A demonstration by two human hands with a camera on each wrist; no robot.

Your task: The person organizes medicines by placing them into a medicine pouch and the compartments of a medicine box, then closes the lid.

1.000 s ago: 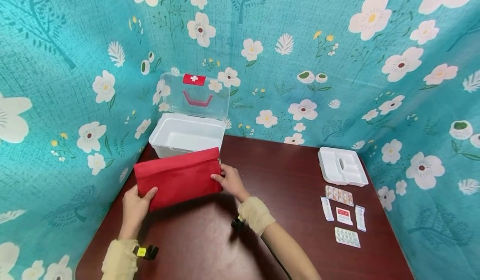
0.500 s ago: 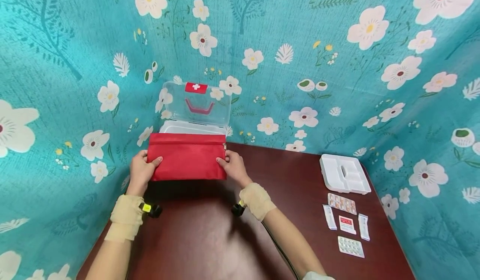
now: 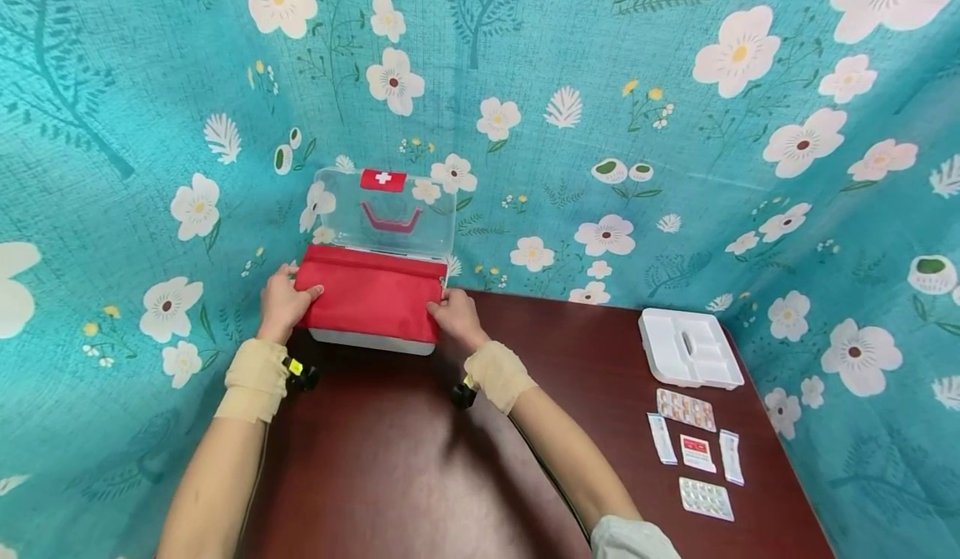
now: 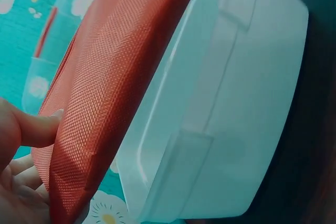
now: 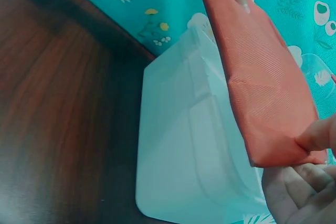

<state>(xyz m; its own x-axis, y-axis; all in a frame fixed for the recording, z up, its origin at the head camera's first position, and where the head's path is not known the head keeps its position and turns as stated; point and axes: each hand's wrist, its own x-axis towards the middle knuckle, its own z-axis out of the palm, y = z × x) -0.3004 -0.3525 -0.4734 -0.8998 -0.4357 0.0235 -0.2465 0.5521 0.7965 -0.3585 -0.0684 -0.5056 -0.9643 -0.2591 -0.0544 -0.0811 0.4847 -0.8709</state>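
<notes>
A red zippered pouch (image 3: pixel 371 292) is held flat over the mouth of a white plastic box (image 3: pixel 375 341), covering most of its opening. My left hand (image 3: pixel 285 302) grips the pouch's left end, thumb on top and fingers beneath. At the other end, my right hand (image 3: pixel 457 317) pinches the pouch near its zipper pull. In the left wrist view the pouch (image 4: pixel 115 77) is tilted above the box rim, and the box wall (image 4: pixel 252 103) shows below it. The clear lid (image 3: pixel 345 217) stands raised behind, with a red handle and a white-cross label. The box's inside is hidden.
On the right of the dark wooden table (image 3: pixel 375 459) lies a white compartment tray (image 3: pixel 663 346). In front of it are blister packs (image 3: pixel 686 409), slim white packets (image 3: pixel 730 456) and a red-and-white sachet (image 3: pixel 697 452). A floral curtain (image 3: pixel 540 167) borders the back and sides.
Both hands have carried the pouch away from me, levelling it from a slant and bringing it over the box. The box front now shows below the pouch's near edge.
</notes>
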